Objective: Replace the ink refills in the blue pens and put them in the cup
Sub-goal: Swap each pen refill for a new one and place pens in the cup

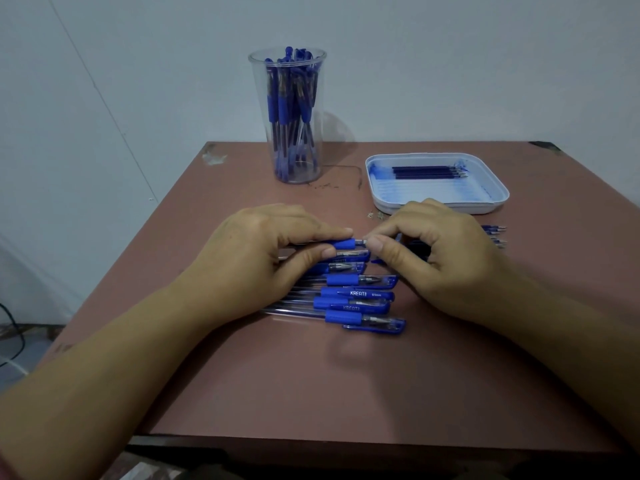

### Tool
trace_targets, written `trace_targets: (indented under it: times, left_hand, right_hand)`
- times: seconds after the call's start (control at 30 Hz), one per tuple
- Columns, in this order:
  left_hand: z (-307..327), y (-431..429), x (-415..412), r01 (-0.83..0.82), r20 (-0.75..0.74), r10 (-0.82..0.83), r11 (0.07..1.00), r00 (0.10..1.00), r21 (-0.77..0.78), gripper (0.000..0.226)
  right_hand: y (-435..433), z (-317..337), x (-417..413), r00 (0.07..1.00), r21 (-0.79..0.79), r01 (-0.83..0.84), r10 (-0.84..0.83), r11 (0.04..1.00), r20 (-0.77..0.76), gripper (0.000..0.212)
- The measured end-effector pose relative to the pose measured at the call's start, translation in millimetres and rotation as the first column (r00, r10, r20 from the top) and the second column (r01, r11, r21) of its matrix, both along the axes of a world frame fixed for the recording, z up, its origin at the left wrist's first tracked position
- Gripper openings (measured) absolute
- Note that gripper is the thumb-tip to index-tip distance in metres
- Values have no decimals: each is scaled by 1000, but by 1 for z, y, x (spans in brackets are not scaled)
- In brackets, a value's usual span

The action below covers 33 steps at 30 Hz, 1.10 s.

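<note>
Left hand (256, 258) pinches pen (343, 244) by blue grip; right hand (433, 258) curled, fingertips apparently pinching pen's tip.

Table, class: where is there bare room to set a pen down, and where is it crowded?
Bare: the table in front of the pen row, between the forearms; its far-left corner beside the cup. Crowded: the middle, where the left hand and right hand pinch one pen, and right, at the tray and loose refills.
</note>
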State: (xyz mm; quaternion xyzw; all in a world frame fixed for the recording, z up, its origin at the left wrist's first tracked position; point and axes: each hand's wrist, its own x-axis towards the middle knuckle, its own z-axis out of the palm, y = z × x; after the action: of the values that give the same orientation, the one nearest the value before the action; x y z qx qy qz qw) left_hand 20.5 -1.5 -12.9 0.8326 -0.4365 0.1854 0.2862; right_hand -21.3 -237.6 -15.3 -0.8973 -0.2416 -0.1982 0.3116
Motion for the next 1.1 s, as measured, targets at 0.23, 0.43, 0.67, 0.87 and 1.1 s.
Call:
trace_targets:
  times: [0.23, 0.43, 0.67, 0.87, 1.1]
  left_hand:
    - [-1, 0, 0, 6, -12, -6, 1000, 1000, 10, 25]
    - [-1, -1, -1, 1, -10, -1, 1000, 1000, 15, 26]
    - [0, -1, -1, 2, -10, -2, 1000, 1000, 0, 26]
    - [-1, 0, -1, 2, -18, -1, 1000, 1000, 4, 25]
    - [0, -1, 0, 3, -24, -3, 1000, 1000, 5, 24]
  right_hand:
    - [0, 1, -4, 1000, 36, -7, 7, 999, -10, 17]
    - [0, 1, 0, 1000, -12, -10, 11, 1000, 27, 18]
    - [0, 1, -2, 997, -49, 8, -4, 999, 77, 28]
    - [0, -1, -1, 994, -80, 9, 0, 997, 113, 24]
    - [0, -1, 0, 996, -80, 18, -10, 997, 93, 20]
